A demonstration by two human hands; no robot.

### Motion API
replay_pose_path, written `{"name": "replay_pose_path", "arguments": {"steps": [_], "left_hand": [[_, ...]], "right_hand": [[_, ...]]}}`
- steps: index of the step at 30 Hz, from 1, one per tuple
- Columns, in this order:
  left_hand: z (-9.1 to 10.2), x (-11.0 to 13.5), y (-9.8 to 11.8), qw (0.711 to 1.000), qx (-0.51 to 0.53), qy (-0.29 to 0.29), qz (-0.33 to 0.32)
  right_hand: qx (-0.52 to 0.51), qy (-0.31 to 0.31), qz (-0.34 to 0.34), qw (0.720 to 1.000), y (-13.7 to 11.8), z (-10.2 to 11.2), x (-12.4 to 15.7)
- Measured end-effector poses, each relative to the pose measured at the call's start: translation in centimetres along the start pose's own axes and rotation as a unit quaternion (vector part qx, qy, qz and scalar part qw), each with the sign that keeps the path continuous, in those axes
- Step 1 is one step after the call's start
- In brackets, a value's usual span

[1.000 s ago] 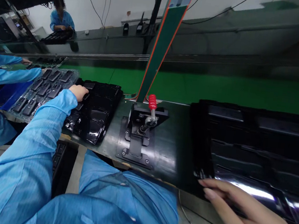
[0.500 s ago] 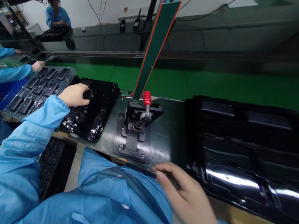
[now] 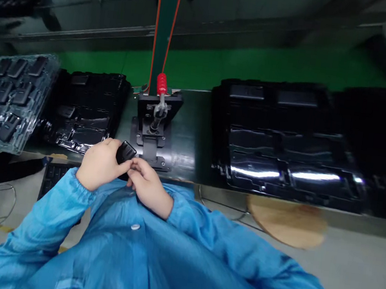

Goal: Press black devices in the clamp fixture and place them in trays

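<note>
My left hand (image 3: 100,167) grips a small black plastic part (image 3: 126,152) just in front of my chest, at the near edge of the bench. My right hand (image 3: 146,183) meets it from the right, fingertips pinched on the same part. Directly behind both hands stands a black clamp fixture (image 3: 153,125) with a red-handled toggle lever (image 3: 161,84). A black tray of parts (image 3: 84,110) lies left of the fixture.
A clear blister tray (image 3: 7,98) of black parts sits at far left. Large glossy black trays (image 3: 285,141) fill the bench to the right. A green conveyor belt (image 3: 259,66) runs behind, with a green post (image 3: 165,24). A round wooden stool (image 3: 284,221) stands below right.
My left hand lifted a black part out of the left tray and brought it in front of my chest. My right hand left the big right-hand tray and joined it. The camera swung right.
</note>
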State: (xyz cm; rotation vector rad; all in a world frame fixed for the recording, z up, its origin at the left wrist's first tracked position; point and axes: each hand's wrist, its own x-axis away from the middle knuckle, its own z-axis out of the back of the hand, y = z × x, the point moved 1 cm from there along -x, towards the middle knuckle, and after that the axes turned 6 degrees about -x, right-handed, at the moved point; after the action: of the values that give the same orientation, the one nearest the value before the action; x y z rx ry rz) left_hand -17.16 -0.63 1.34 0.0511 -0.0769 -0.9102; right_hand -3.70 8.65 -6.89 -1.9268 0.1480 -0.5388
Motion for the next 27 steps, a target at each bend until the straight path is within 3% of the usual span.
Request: {"name": "replay_pose_path", "arguments": {"steps": [4,7,12,16,22,27], "left_hand": [[-1.8,-0.1,1.3,0.998,0.05,-0.022,0.012],[-2.9,-0.4,1.9,0.992,0.116,-0.037,-0.022],[-4.6,-1.4,2.6,0.972,0.223,-0.049,-0.06],[-5.7,-2.5,2.9,0.966,0.241,-0.035,-0.083],[-8.4,-3.5,2.8,0.969,0.241,-0.007,-0.053],[-10.5,-3.3,2.4,0.966,0.255,0.006,-0.049]], "right_hand": [[0.009,0.043,-0.036,0.998,-0.1,1.2,-0.3],[0.045,0.072,-0.032,0.996,-0.9,2.9,-0.6],[0.199,0.096,-0.043,0.974,-3.1,6.3,-1.5],[0.293,0.112,-0.04,0.949,-4.5,8.2,-2.8],[0.372,0.128,-0.026,0.919,-4.7,9.3,-5.4],[0.43,0.13,-0.008,0.893,-4.2,9.5,-5.9]]}}
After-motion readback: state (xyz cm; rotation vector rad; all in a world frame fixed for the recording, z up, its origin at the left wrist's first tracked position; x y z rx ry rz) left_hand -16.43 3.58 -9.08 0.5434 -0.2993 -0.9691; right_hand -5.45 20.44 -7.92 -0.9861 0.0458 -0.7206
